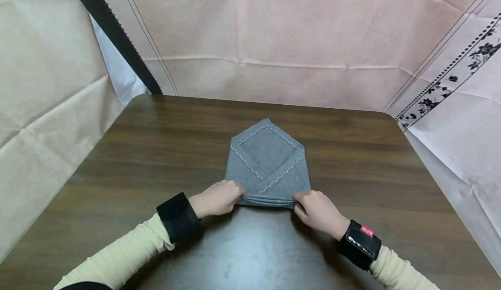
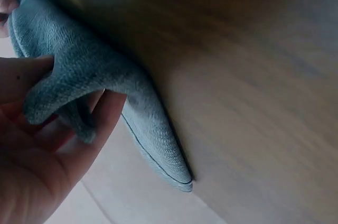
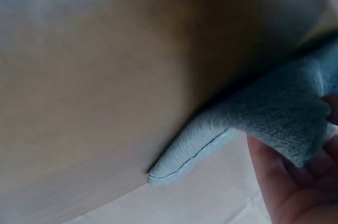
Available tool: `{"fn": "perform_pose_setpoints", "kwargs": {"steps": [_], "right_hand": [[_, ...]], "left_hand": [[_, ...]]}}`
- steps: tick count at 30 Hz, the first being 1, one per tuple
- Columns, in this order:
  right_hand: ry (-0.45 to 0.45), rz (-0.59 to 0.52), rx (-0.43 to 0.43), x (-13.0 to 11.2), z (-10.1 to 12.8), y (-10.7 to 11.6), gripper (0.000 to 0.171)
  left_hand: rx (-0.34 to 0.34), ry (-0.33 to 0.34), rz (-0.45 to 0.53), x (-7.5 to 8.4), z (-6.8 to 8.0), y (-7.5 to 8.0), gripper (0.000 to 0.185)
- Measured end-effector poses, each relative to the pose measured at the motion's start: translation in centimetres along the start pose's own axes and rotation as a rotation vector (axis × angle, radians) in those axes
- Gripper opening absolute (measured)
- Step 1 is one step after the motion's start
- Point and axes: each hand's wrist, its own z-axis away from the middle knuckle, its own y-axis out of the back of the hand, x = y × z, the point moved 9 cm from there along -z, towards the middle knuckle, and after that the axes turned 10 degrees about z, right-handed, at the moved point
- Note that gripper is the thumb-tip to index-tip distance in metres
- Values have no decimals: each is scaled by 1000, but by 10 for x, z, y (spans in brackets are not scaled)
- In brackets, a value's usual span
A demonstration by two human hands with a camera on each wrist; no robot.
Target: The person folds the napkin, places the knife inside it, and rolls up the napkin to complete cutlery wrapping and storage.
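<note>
Item 1: grey cloth [image 1: 267, 161], folded, with white stitched lines, lying flat near the middle of the bench [image 1: 156, 159]. Side flaps cross over the front in an envelope shape; the far corner forms a point. The near edge is a stack of layers.

Item 2: left hand [image 1: 216, 198], fingers curled, pinching the near left corner of the cloth. The left wrist view shows the corner bunched between thumb and fingers [image 2: 105, 113], lifted slightly off the wood.

Item 3: right hand [image 1: 318, 211], fingers curled, pinching the near right corner of the cloth. The right wrist view shows the corner gripped the same way, the rest of the edge lying on the wood.

Item 4: bench, dark wood grain, rounded far corners. Bare surface runs on all sides of the cloth, widest to left and right. Nothing else stands on it.

Item 5: surround. Pale pink sheeting [image 1: 293, 33] hangs behind the far edge; a floral-bordered sheet [image 1: 450, 85] hangs at the right; a black strip [image 1: 113, 33] slants at the upper left.

Item 6: black wrist bands on both cream sleeves; the right band [image 1: 359, 245] carries a small red label, its writing too small to read.
</note>
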Motion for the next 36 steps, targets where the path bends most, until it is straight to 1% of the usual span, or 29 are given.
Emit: {"fn": "perform_pose_setpoints", "kwargs": {"steps": [3,5,7,10,12,14,16,18,20,25,27,28,30,32,33,34,35,36], "right_hand": [[-42,-85,-72,8,-6,-2,29],[-49,-122,-110,12,-10,-3,28],[-50,-152,-131,16,-14,-4,27],[-57,-172,-143,23,-18,-8,23],[-61,-160,-133,28,-21,-10,18],[-77,-122,-126,32,-23,-12,13],[-84,-68,-113,34,-24,-14,10],[-97,0,-100,35,-25,-15,9],[-105,77,-83,36,-25,-18,12],[-83,313,14,33,-26,-19,21],[-65,399,58,32,-26,-19,23],[-58,432,77,31,-25,-19,23],[-44,488,116,29,-25,-18,25],[-24,524,153,26,-25,-17,25],[-13,536,168,25,-25,-17,24],[-3,544,182,23,-25,-16,22],[8,550,191,22,-25,-15,20],[22,554,198,20,-25,-15,17]], "left_hand": [[-18,10,106,-8,-4,1,18],[-38,34,158,-13,-7,1,14],[-58,69,194,-21,-9,-1,13],[-77,127,223,-30,-11,-1,21],[-55,136,203,-34,-14,1,19],[-23,144,175,-36,-16,4,13],[9,157,127,-38,-18,5,6],[35,182,67,-40,-18,6,1],[52,222,7,-41,-18,6,4],[76,298,-137,-46,-18,8,8],[93,312,-215,-46,-19,9,11],[110,308,-264,-45,-19,11,13],[168,260,-384,-37,-20,14,12],[226,169,-476,-23,-20,17,10],[240,109,-495,-14,-19,16,6],[233,52,-499,-6,-18,13,6],[198,10,-490,0,-16,9,12],[135,-7,-455,5,-14,3,22]]}}
